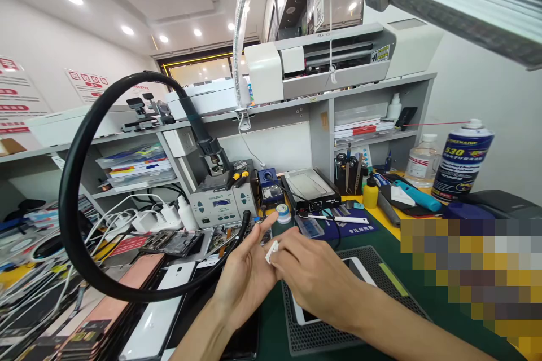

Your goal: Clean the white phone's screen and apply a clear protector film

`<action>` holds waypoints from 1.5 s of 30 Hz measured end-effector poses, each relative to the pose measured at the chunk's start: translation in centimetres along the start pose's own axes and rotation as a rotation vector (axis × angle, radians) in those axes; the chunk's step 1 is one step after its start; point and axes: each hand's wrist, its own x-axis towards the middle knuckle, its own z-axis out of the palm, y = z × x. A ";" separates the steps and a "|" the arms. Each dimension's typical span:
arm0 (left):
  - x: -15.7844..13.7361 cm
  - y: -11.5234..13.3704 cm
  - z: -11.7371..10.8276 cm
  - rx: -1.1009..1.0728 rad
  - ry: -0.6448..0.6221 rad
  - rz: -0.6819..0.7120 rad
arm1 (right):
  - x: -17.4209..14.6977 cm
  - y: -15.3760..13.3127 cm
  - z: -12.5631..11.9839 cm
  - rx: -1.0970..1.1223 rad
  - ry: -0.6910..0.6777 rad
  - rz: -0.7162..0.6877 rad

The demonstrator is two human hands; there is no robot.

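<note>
Crumpled white tissue (272, 251), pinched in the fingertips of the right hand (311, 271) by the palm of the spread left hand (248, 276), above the tabletop (271, 321). Probably light, soft and easily torn; best gripped at its bunched middle.

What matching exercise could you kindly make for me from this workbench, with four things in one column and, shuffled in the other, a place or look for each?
Things
1. crumpled white piece
2. white-framed device
3. spray can
4. black hose

Places and looks
A. curving in a large loop on the left of the picture
B. dark blue with yellow lettering, at the right of the picture
C. pinched in the fingers of the right hand, close by the left hand
D. lying on the perforated mat, partly hidden by an arm and hand

Right pairs: 1-C, 2-D, 3-B, 4-A
</note>
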 end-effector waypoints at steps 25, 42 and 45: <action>-0.4 -0.2 0.5 -0.009 -0.060 -0.031 | 2.8 3.0 -0.9 -0.047 0.179 0.113; -0.3 -0.6 0.5 0.093 -0.050 -0.005 | 4.1 3.0 -1.2 0.021 0.266 0.170; -0.3 -0.5 0.4 0.101 -0.044 0.016 | 3.8 2.3 -0.7 0.045 0.238 0.125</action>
